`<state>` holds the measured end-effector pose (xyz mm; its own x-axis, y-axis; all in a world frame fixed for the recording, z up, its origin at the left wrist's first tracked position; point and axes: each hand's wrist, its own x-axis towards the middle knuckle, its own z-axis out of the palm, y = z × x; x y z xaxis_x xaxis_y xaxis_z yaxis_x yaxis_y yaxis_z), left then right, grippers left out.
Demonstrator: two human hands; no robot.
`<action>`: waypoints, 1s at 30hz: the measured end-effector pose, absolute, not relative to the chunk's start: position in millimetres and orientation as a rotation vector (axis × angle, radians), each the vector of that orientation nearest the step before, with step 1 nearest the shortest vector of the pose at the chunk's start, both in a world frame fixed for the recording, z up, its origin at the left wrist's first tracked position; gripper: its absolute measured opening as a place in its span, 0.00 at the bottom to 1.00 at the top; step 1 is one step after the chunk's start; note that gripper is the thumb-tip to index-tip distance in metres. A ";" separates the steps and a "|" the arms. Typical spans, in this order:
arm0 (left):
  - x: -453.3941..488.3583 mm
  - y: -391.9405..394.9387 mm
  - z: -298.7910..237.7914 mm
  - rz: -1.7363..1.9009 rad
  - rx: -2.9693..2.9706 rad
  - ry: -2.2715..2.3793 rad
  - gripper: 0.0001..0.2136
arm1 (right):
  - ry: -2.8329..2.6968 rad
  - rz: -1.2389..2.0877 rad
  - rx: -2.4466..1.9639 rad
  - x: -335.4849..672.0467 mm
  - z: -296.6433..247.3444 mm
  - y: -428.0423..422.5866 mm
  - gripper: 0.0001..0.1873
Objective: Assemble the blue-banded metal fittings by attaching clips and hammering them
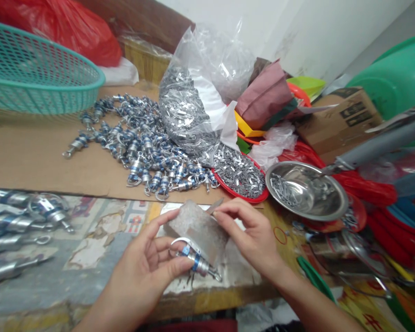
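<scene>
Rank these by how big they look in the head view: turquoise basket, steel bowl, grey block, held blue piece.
1. Turquoise basket
2. Steel bowl and grey block: too close to rank
3. Blue piece in the left hand

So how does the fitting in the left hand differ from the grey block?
The blue-and-silver fitting is smaller; the grey block is bulkier and plain.
The fitting has a pale curved arm; the block has broad, flat faces.
Both sit between the left hand and right hand.
</scene>
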<state>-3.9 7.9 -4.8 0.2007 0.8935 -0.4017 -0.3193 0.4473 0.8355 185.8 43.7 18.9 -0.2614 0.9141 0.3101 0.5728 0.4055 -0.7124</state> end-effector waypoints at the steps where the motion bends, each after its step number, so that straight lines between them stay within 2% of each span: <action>1: -4.1 8.4 -6.6 0.937 0.693 1.033 0.37 | -1.948 0.572 -1.387 196.1 16.8 43.5 0.05; 4: -4.1 9.7 -9.4 0.933 0.698 0.991 0.38 | -2.161 0.600 -1.693 223.1 4.0 39.0 0.17; 5: -3.9 9.7 -9.0 0.938 0.690 0.986 0.38 | -2.225 0.638 -1.742 228.9 -1.1 36.3 0.19; 8: -3.1 8.6 -4.1 0.956 0.672 1.033 0.37 | -2.212 0.660 -1.774 235.7 -8.7 27.0 0.13; 11: -2.6 7.1 0.9 0.957 0.675 1.076 0.37 | -2.143 0.499 -1.648 233.8 5.2 16.1 0.13; 18: -3.1 6.8 -0.4 0.953 0.713 1.126 0.38 | -2.340 0.200 -1.110 220.2 58.0 -13.4 0.32; 22: -2.2 6.7 -1.0 0.970 0.679 1.099 0.38 | -2.509 0.394 -1.114 214.4 51.8 -19.0 0.31; 26: -1.5 7.0 -1.0 0.971 0.665 1.089 0.39 | -2.441 0.367 -1.085 212.5 45.2 -20.5 0.32; 30: -2.3 5.8 -0.4 0.985 0.706 1.115 0.36 | -2.314 0.555 -1.253 215.1 33.6 -8.1 0.24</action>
